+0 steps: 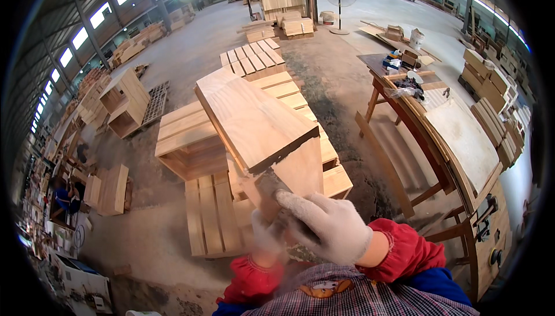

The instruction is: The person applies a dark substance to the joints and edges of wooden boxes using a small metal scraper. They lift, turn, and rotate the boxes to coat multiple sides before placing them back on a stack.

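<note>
My right hand (332, 229), in a white glove, is closed around a flat, grey-brown tool (267, 185) that looks like a scraper. The tool's tip is close to the near edge of a wooden box (254, 116), whose broad pale top tilts across the stack. That near edge is dark and ragged. Lower and to the left, my left hand (269, 232) is also gloved and smeared by motion, right beside the right one; its fingers do not show clearly. Under the tilted box, more wooden boxes with slatted faces (211, 212) are piled.
On the right stands a wooden workbench (462, 137) with a pale board, plastic bags and hand tools. An open wooden box (124, 105) rests at the left near a pallet (156, 102). Farther off are stacked boards (283, 1) and a standing fan (340, 4). A person (66, 197) is at far left.
</note>
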Demonstrator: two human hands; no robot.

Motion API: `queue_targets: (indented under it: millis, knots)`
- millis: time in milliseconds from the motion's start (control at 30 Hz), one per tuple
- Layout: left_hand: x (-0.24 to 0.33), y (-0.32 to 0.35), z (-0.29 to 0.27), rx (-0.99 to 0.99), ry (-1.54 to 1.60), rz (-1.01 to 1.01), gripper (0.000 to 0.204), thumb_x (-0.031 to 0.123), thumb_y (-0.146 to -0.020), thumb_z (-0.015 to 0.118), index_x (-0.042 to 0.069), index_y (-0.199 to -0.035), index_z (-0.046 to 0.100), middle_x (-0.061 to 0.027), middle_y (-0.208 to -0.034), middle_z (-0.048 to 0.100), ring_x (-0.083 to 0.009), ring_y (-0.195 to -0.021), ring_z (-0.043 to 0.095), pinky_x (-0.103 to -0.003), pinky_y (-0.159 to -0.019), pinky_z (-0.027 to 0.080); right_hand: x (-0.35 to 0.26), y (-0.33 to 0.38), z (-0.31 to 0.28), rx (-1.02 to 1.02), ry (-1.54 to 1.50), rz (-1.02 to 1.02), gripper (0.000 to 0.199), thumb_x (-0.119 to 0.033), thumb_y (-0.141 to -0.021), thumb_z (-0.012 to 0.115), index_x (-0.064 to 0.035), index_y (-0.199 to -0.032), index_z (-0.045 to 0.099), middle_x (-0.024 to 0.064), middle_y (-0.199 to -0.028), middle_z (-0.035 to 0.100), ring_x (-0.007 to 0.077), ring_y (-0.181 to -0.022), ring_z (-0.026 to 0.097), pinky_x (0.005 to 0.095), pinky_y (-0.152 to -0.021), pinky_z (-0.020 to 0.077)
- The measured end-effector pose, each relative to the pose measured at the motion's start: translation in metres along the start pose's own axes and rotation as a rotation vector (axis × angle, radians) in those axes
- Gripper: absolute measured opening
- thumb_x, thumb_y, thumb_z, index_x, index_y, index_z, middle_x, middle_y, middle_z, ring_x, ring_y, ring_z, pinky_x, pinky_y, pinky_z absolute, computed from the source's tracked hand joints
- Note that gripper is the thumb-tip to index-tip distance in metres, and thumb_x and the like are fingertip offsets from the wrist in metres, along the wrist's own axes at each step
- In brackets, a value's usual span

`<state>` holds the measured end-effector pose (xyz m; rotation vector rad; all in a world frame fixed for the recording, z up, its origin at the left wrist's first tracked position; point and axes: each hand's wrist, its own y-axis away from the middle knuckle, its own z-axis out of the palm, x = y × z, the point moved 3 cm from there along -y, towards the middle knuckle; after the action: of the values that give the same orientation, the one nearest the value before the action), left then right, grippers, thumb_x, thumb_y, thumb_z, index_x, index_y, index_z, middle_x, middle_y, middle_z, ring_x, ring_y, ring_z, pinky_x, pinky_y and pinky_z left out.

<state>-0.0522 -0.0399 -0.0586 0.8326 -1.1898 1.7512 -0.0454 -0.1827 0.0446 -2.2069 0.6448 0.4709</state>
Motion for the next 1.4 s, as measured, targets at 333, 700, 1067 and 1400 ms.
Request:
queue_targets:
  millis: [333, 700, 1067, 1400]
  knots:
    - [0.002, -0.005, 0.003, 0.026, -0.182, 0.039, 0.023, 0.007, -0.088, 0.06, -0.006, -0.107, 0.061, -0.0079, -0.099, 0.068, -0.0166, -0.088, 0.065, -0.029, -0.076, 0.052, -0.008, -0.032, -0.054, -0.249, 0.489, -0.194, 0.048, -0.022, -0.08, 0.06, -0.0168, -0.127, 0.051, 0.0045, -0.074, 0.053, 0.0228, -0.056, 0.062, 0.0326, -0.045, 0.0479]
    - [-0.025, 0.01, -0.025, 0.099, -0.078, -0.18, 0.045, 0.024, -0.088, 0.065, -0.002, -0.122, 0.051, -0.0078, -0.108, 0.061, -0.0158, -0.09, 0.062, -0.03, -0.076, 0.052, 0.008, -0.026, -0.103, -0.2, 0.514, -0.053, 0.046, -0.01, -0.081, 0.061, -0.0161, -0.126, 0.054, 0.0073, -0.075, 0.06, 0.0227, -0.061, 0.062, 0.0339, -0.052, 0.0496]
    - [-0.004, 0.002, -0.013, 0.007, -0.14, -0.119, 0.051, 0.017, -0.093, 0.057, -0.004, -0.136, 0.038, -0.0136, -0.13, 0.052, -0.0212, -0.113, 0.055, -0.034, -0.092, 0.048, -0.004, -0.034, -0.076, -0.288, 0.556, -0.12, 0.032, -0.02, -0.08, 0.062, -0.014, -0.109, 0.051, 0.0069, -0.073, 0.057, 0.0256, -0.056, 0.063, 0.034, -0.045, 0.0491]
    - [-0.023, 0.005, -0.036, 0.136, -0.173, -0.078, 0.047, 0.028, -0.093, 0.06, -0.002, -0.124, 0.043, -0.0093, -0.107, 0.054, -0.0165, -0.095, 0.055, -0.033, -0.079, 0.049, 0.045, -0.017, -0.106, -0.205, -0.114, 0.178, 0.046, -0.007, -0.084, 0.059, -0.0016, -0.129, 0.05, 0.0166, -0.082, 0.063, 0.0277, -0.069, 0.063, 0.0348, -0.065, 0.0502]
